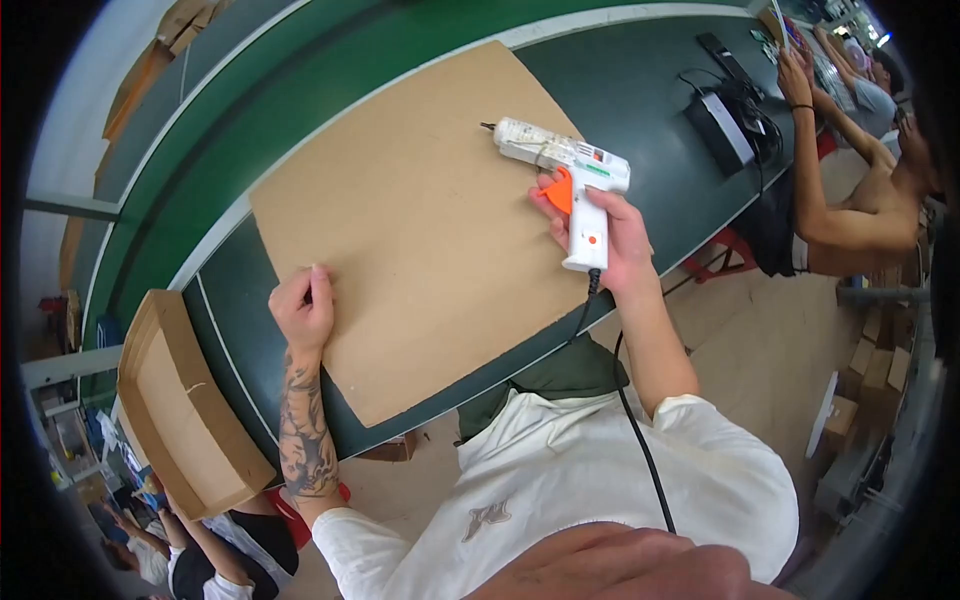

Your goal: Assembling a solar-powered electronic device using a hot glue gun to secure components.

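Observation:
A white hot glue gun (600, 215) with an orange trigger is held up over the cardboard sheet (420, 230), its dark nozzle pointing to the far left. My right hand (626, 240) is wrapped around the handle, fingers by the trigger. From the handle's base a black cord (640, 430) runs down past my lap. My left hand (303, 308) is closed in a fist at the left edge of the cardboard, thumb on top; nothing shows in it. The flat brown sheet lies on the dark green table (640, 90).
An open, shallow cardboard box (190, 400) stands at the table's left. A black box-shaped device (722, 130) with cables sits at the far right. Another person (850, 200) is seated beyond it; more people (215, 550) are at the lower left.

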Demonstrator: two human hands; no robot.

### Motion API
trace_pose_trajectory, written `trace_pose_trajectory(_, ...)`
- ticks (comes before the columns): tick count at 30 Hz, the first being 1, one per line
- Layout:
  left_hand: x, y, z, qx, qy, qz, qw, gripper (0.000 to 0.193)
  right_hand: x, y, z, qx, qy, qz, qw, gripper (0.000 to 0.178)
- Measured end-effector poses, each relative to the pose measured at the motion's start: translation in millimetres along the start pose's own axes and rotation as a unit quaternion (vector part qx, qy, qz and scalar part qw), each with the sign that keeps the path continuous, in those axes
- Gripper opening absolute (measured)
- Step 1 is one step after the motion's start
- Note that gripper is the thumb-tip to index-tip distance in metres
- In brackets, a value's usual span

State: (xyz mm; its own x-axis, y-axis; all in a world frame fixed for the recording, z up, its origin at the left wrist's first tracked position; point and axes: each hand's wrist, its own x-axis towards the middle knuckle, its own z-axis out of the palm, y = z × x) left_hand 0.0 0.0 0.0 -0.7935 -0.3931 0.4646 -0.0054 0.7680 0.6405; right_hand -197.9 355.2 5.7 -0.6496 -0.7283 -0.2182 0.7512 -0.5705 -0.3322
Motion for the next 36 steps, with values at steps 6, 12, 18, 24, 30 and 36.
trace_pose_trajectory(6, 2.9, 6.4, -0.4, -0.013, -0.005, 0.028, 1.0, 0.022, -3.4, -0.2, 8.8, 0.005, 0.032, -0.024, 0.999, 0.048)
trace_pose_trajectory(12, 2.1, 4.4, -4.0, -0.004, 0.003, 0.031, 0.999, 0.02, -0.9, 2.7, 6.4, 0.007, 0.031, -0.018, 0.999, 0.05)
trace_pose_trajectory(18, 9.0, 6.1, 2.0, -0.011, 0.011, 0.038, 0.999, 0.018, -3.6, -3.2, -0.4, -0.001, 0.048, -0.025, 0.999, 0.053)
trace_pose_trajectory(24, -2.8, -2.8, -6.7, -0.014, 0.022, 0.06, 0.998, 0.014, 6.6, 2.5, -3.3, -0.038, 0.046, -0.001, 0.998, 0.054)
trace_pose_trajectory(30, 5.7, -8.9, 11.1, -0.013, 0.043, 0.094, 0.995, 0.019, -2.4, -14.1, -26.2, -0.069, 0.065, -0.045, 0.994, 0.06)
trace_pose_trajectory(36, -2.4, -6.4, 2.0, 0.009, 0.051, 0.085, 0.995, 0.027, 5.4, -8.2, -18.6, -0.049, -0.012, -0.013, 0.999, 0.055)
